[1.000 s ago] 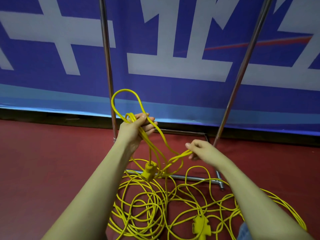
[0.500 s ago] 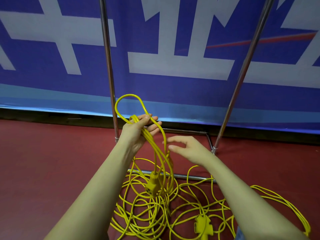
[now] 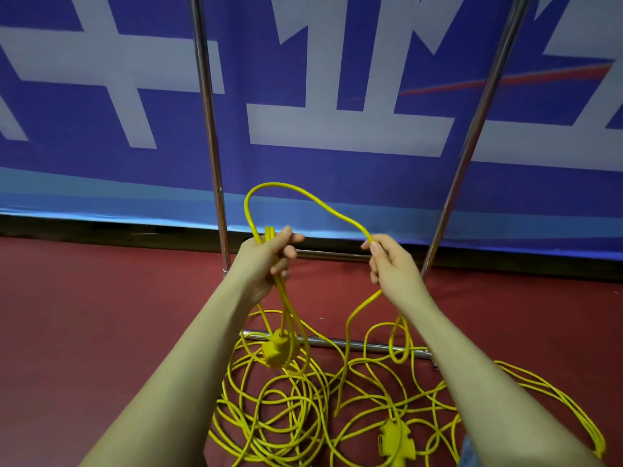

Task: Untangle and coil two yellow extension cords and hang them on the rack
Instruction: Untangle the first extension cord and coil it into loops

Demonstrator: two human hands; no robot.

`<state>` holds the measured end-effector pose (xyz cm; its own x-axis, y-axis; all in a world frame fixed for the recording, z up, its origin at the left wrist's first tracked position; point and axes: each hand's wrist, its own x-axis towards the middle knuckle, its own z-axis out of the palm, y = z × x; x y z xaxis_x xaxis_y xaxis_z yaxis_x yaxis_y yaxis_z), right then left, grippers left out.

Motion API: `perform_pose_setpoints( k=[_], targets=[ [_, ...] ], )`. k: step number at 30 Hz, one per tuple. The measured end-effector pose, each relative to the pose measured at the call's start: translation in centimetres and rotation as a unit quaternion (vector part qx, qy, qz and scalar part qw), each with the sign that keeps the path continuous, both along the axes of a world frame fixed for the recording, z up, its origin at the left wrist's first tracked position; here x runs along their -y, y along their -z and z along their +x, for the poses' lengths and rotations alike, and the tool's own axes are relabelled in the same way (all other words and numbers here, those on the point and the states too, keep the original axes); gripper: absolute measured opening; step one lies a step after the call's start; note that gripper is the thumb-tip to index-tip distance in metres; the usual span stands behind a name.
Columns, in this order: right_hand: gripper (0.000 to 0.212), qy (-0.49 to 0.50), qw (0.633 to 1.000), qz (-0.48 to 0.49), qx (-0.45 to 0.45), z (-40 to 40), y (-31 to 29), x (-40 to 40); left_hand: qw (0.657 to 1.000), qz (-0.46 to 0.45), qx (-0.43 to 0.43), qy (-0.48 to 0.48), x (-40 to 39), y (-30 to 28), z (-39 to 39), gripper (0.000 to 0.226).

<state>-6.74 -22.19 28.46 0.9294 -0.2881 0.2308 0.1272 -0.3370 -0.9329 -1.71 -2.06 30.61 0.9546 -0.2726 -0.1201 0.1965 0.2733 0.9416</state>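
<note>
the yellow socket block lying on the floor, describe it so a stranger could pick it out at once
Start at the rack base bar on the red floor. Nearer the camera, the socket block on the floor lies in loose cord. The other block hangs under the left hand.

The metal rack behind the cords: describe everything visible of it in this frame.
The rack looks like bare polished steel tubing. Two uprights rise out of the top of the frame, the right one leaning in this wide-angle view. A rear crossbar joins them low down, and a front base bar lies on the red floor. Loops of the yellow cords drape over that front bar. Neither hand touches the rack, and nothing hangs on what shows; its top is out of view.
</note>
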Motion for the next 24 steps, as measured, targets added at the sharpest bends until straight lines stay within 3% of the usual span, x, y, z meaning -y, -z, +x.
perform_pose_setpoints(
  k=[3, 6, 9, 14, 19, 21, 24],
  targets=[
    [0.026, -0.071, 0.987, 0.148, -0.005, -0.2, -0.6, -0.6, 1.000, 0.013, -0.003, 0.022, 0.3, 0.1, -0.4, 0.023],
    [0.022, -0.151, 0.930, 0.333, 0.029, -0.4, -2.1, -1.2, 0.997, 0.038, -0.012, 0.072, 1.1, 1.2, -0.8, 0.020],
    [0.021, -0.170, 0.893, 0.410, 0.076, -0.3, -3.5, -1.4, 0.987, 0.086, -0.017, 0.138, 1.7, 2.0, -1.5, 0.020],
    [0.021, -0.165, 0.857, 0.480, 0.085, -0.3, -4.3, -1.9, 0.991, 0.083, 0.029, 0.099, 2.7, 2.7, -1.5, 0.023],
    [0.022, -0.178, 0.838, 0.505, 0.106, 0.3, -4.6, -2.6, 0.981, 0.108, 0.087, 0.140, 3.3, 2.8, -1.5, 0.039],
    [0.023, -0.163, 0.846, 0.497, 0.105, 0.5, -4.4, -2.4, 0.980, 0.118, 0.097, 0.127, 3.5, 2.9, -1.4, 0.031],
    [0.024, -0.095, 0.903, 0.412, 0.071, 1.1, -3.8, -1.8, 0.982, 0.132, 0.107, 0.082, 3.8, 2.6, -1.7, 0.002]
  ],
)
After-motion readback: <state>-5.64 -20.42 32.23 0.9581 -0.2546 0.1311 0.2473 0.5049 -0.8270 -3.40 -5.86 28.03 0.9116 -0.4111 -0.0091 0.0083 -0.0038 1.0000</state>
